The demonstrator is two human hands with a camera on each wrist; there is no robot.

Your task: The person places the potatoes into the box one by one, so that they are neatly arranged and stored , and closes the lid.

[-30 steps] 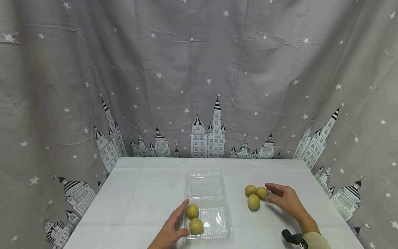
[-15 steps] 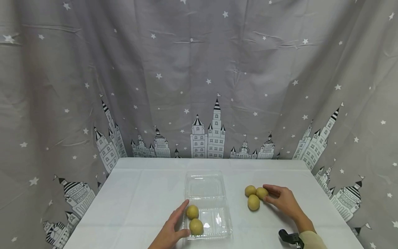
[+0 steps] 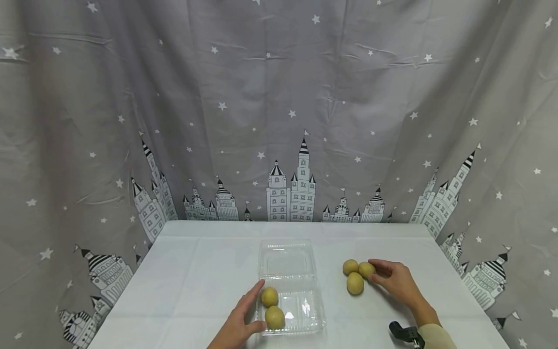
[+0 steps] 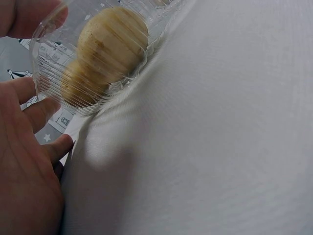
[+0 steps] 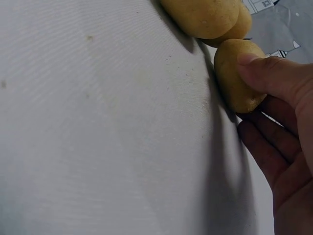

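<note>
A broad strip of the white-clothed desk (image 3: 213, 276) separated the open clear plastic container (image 3: 301, 315) from three potatoes (image 3: 355, 283) clustered to its right; the desk's far edge lay well behind both, before a grey curtain (image 3: 279, 87). The right hand (image 3: 400, 282) held the right-hand potato (image 3: 366, 270) between thumb and fingers. The left hand (image 3: 237, 322), fingers wide, touched the container's left side. The held potato was rounded, smooth and yellow-brown, just beside its neighbours; two similar potatoes (image 3: 275, 317) sat in the container's left part.
</note>
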